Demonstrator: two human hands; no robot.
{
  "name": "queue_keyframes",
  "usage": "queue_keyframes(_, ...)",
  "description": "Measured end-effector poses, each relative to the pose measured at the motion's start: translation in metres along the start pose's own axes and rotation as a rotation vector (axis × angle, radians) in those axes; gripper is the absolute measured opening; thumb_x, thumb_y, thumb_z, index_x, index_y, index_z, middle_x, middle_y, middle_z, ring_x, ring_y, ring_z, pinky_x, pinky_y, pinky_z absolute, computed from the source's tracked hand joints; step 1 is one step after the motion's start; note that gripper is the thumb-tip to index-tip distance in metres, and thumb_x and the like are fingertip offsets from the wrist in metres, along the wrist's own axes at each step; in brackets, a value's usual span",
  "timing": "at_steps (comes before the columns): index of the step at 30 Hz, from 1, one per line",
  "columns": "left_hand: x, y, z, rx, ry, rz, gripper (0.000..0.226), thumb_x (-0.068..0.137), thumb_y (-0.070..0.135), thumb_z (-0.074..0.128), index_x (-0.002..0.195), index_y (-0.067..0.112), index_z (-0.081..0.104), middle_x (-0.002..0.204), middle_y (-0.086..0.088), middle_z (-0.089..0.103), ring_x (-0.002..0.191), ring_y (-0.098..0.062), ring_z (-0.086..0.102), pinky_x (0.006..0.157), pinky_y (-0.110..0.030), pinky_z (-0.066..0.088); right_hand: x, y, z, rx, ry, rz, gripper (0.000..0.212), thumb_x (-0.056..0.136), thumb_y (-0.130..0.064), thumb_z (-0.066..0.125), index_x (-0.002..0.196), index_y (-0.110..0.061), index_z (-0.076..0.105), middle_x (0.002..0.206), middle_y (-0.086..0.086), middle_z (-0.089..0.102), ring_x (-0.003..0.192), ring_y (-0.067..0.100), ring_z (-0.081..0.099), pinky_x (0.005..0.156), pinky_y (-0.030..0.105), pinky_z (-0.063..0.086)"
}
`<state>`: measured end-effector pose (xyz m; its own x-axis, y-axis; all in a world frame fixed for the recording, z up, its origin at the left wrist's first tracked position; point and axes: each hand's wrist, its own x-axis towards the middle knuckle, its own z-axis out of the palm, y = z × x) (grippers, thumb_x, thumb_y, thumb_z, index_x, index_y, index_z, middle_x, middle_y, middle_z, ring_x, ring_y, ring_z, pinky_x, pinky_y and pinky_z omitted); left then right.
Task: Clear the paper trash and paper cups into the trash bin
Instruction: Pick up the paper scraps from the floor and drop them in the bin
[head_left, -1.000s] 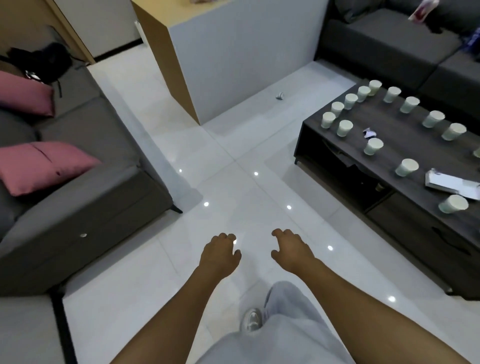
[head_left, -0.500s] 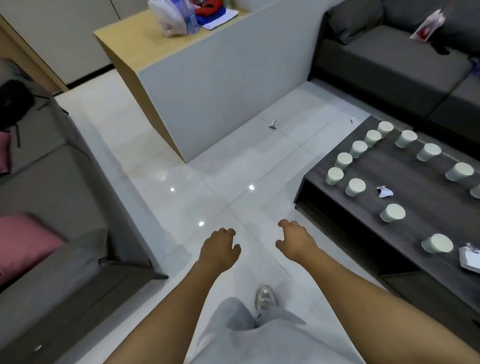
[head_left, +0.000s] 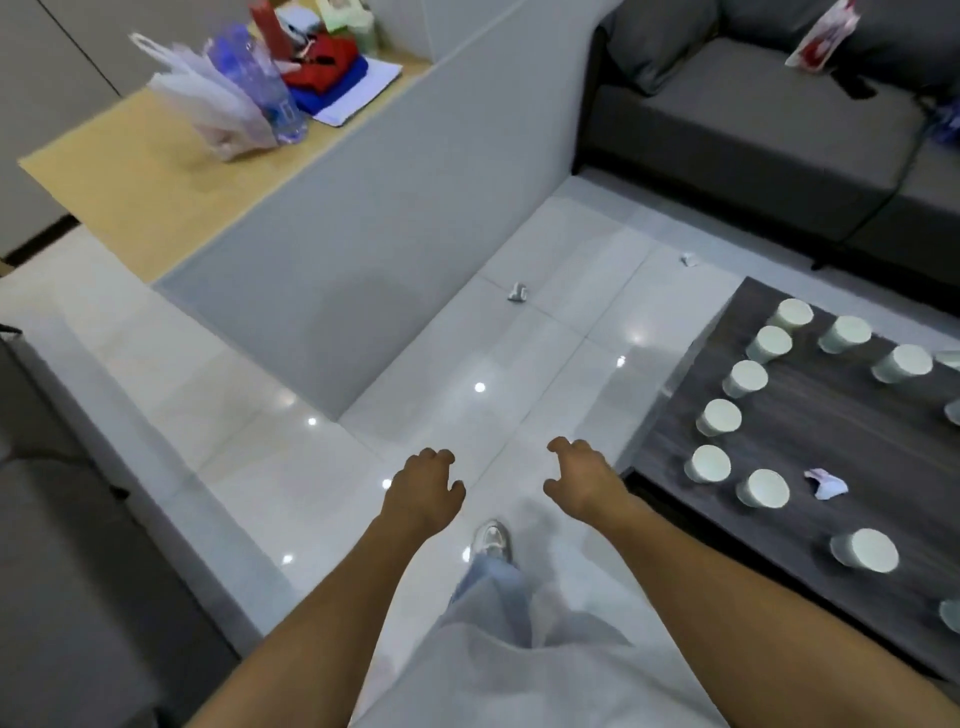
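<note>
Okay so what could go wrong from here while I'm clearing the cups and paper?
No trash bin is in view, so armfuls may have nowhere to go. The paper cups stand close together upside down near the coffee table edge; a grab could knock neighbours off. The crumpled paper on the floor ahead could be missed or stepped on.

glossy white tile floor (head_left: 260, 467), grey sofa (head_left: 753, 130), dark table (head_left: 857, 431)

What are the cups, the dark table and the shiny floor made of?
The cups look like thin matte paper: pale, plain, upside down. The table looks like dark wood or a wood-look laminate: grain streaks run along its top. The floor looks like glossy white tile: thin joint lines cross it and lights reflect as bright dots.
</note>
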<state>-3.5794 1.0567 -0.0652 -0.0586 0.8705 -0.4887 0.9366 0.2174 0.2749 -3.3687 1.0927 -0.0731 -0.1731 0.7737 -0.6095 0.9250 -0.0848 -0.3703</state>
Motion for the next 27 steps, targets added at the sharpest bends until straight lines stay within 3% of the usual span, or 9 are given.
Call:
queue_keyframes(11,0.246,0.056,-0.124,0.131,-0.092,0.188,0.047,0.096,0.032,0.045,0.138,0.013,0.039,0.133,-0.008,0.047,0.12,-0.025,0.045,0.095,-0.036,0.043,0.178,-0.018,-0.13,0.15,0.042,0.164,0.051,0.091,-0.027,0.055,0.138,-0.019,0.038,0.126,0.009,0.047,0.115,0.028,0.05,0.09,0.037,0.045)
queue_keyframes(18,0.417,0.111,-0.176,0.155,-0.131,0.184,0.047,0.095,0.032,0.046,0.137,0.014,0.04,0.131,-0.008,0.047,0.12,-0.025,0.045,0.095,-0.036,0.042,0.327,0.002,-0.24,0.159,0.045,0.211,0.054,0.093,-0.024,0.053,0.143,-0.015,0.033,0.133,0.013,0.043,0.121,0.032,0.045,0.099,0.041,0.044)
queue_keyframes(27,0.561,0.159,-0.253,0.192,-0.176,0.177,0.044,0.093,0.031,0.048,0.134,0.013,0.045,0.13,-0.01,0.05,0.12,-0.026,0.046,0.096,-0.035,0.042,0.444,-0.009,-0.345,0.225,0.012,0.257,0.054,0.092,-0.021,0.052,0.142,-0.015,0.033,0.13,0.012,0.042,0.118,0.032,0.045,0.095,0.04,0.046)
